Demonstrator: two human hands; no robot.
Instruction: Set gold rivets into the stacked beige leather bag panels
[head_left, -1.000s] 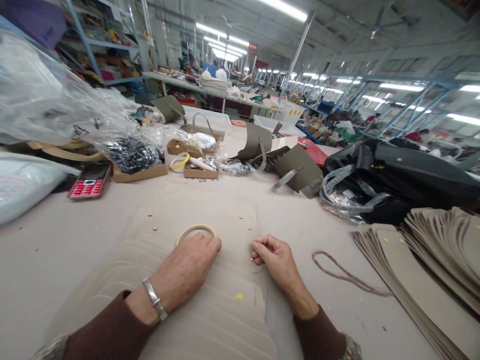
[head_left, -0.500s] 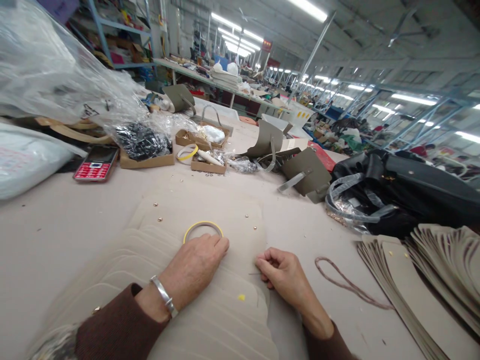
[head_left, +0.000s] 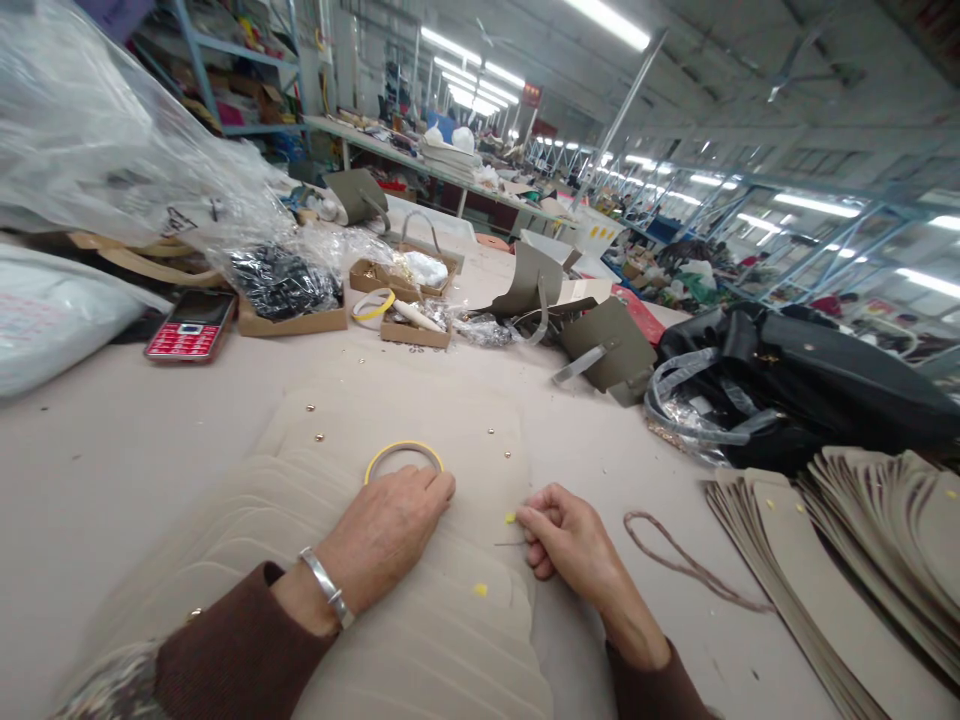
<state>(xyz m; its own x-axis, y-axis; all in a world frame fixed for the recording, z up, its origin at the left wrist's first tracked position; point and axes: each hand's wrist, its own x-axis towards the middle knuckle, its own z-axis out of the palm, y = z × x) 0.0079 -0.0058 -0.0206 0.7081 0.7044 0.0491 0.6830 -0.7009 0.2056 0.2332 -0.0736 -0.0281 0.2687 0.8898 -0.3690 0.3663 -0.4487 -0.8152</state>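
Observation:
Beige panels [head_left: 405,640] lie fanned in overlapping layers before me, with small metal studs near the far corners. My left hand [head_left: 401,525] is closed on a yellow tape roll [head_left: 405,447], resting on the panels. At the panels' right edge, my right hand [head_left: 555,530] is pinched round a thin needle-like tool [head_left: 510,544] that points left. A small yellow piece [head_left: 511,518] shows at its fingertips. Another yellow piece [head_left: 480,590] sits on a panel nearer to me.
A brown cord loop [head_left: 690,560] and stacked beige strips [head_left: 795,560] lie right, below a black bag [head_left: 825,370]. Farther back are a red phone [head_left: 191,328], small cardboard boxes [head_left: 416,333], olive bag pieces [head_left: 607,345] and plastic wrapping at left [head_left: 112,130].
A yellow piece now shows at my right fingertips, where none was visible before. My right hand has shifted slightly up. My left hand stays on the tape roll.

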